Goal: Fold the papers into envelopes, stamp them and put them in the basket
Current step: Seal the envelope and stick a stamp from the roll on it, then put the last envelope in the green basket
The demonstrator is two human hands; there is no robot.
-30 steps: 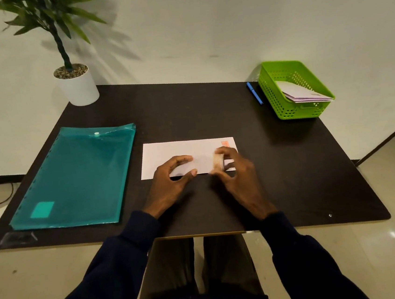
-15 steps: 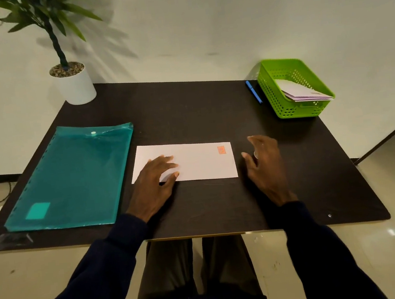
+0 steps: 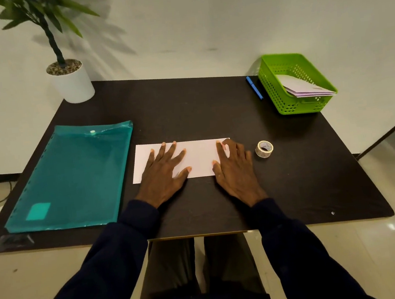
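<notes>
Your left hand (image 3: 167, 169) lies spread and your right hand (image 3: 236, 169) flat on the envelope (image 3: 199, 156) before you, well apart from the basket (image 3: 267, 86); a careless lift could slide or crease it.

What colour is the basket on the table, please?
The basket is bright green; head view.

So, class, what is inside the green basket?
The green basket holds stacked white envelopes, one corner reaching its right rim. The floor beneath them is covered; their exact number cannot be told.
</notes>
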